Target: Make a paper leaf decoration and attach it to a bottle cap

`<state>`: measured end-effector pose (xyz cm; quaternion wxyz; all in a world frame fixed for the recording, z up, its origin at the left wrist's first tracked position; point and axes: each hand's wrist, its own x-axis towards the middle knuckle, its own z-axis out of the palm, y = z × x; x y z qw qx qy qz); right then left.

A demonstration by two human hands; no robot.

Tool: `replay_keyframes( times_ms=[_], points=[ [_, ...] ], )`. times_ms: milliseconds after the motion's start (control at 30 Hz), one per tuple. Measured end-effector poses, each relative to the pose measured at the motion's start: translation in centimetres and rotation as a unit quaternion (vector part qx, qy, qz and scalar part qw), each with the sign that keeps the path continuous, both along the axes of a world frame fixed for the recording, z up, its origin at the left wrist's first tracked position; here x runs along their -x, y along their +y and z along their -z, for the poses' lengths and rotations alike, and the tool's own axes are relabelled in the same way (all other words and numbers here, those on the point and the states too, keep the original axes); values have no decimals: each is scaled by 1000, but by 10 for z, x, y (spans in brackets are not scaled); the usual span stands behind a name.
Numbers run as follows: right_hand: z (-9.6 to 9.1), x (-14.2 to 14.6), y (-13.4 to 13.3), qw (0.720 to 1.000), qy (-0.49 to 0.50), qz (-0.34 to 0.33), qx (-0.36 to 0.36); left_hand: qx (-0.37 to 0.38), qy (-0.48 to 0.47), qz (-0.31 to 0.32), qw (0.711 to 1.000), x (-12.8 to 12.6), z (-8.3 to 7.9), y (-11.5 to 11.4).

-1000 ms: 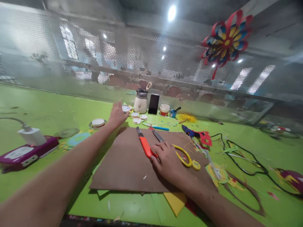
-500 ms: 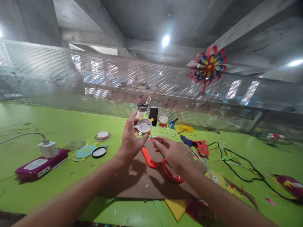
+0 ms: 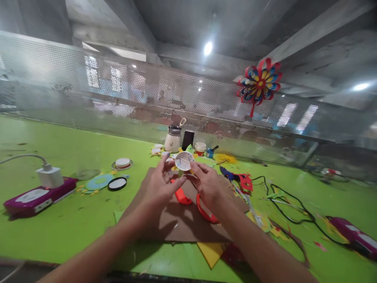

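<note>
A small round white dish-like piece (image 3: 184,161), speckled with blue, is held up above the brown board (image 3: 167,232). At its right rim my right hand (image 3: 206,182) pinches it between thumb and fingers. Curved around its left and lower side, my left hand (image 3: 160,181) has fingertips at the rim and its thumb just below; the exact contact is partly hidden. Under my hands lie a red-orange handle (image 3: 181,194) and a red loop (image 3: 204,212), which look like parts of scissors; my right hand covers what joins them.
Ahead stand a white jug (image 3: 172,141), a dark phone-like slab (image 3: 187,140), stacked cups (image 3: 200,148) and a blue jar (image 3: 210,153). Left are a purple power strip (image 3: 38,198) and a black-rimmed disc (image 3: 117,183). Right lie a glue gun (image 3: 226,173), paper scraps and a black cord (image 3: 290,196).
My right hand has come up and taken the right rim of the white piece, which has tilted to show its inside. The left fingers have spread. The view has shifted slightly.
</note>
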<state>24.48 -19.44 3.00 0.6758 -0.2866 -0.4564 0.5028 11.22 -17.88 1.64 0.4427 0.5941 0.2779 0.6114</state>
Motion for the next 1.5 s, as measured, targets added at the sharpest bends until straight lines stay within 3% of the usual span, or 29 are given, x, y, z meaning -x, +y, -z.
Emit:
replay_keyframes(
  times_ms=[100, 200, 600, 800, 1033, 1300, 1400, 1500],
  points=[
    [6, -4, 4, 1000, -9, 9, 4, 154, -42, 74, 984, 0, -4, -14],
    [10, -3, 4, 999, -34, 21, 8, 205, -48, 102, 972, 0, -6, -20],
    [2, 10, -4, 997, -56, -45, 24, 189, -85, 73, 976, 8, 0, -14],
    [4, 6, -1, 996, -76, 20, 31, 213, -85, 78, 970, 12, 7, -27],
    [3, 8, -9, 995, -83, -38, 46, 202, -93, 73, 972, 10, 2, -29],
    [6, 6, -7, 994, -97, -2, 40, 218, -89, 76, 969, 8, 10, -37],
    [8, 6, -6, 994, -106, 1, 34, 237, -86, 88, 964, 14, 5, -40],
    [10, 5, -5, 993, -117, 14, 33, 245, -108, 60, 962, 22, -6, -37]
  ],
)
